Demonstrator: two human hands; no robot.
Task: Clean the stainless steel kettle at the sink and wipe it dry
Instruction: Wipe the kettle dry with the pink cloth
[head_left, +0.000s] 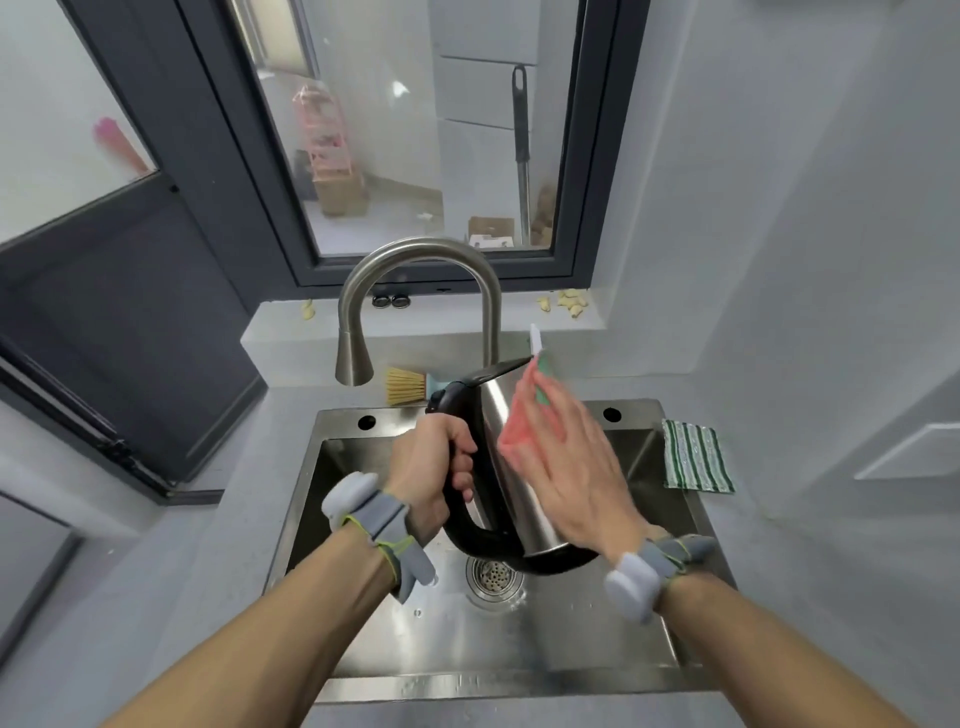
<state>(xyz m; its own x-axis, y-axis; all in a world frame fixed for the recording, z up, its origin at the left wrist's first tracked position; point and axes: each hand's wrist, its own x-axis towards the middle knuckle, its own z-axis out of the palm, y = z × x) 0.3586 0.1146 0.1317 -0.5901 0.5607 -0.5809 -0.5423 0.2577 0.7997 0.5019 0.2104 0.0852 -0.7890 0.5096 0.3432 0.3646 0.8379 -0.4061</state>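
left hand (431, 467) grip clenched round kettle (511, 457) handle, over sink (571, 670) | right hand (566, 467) flat, pressing pink sponge (519, 421) on kettle side

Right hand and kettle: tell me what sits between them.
In the head view, a pink sponge lies between the right hand and the kettle wall, pressed there by flat fingers.
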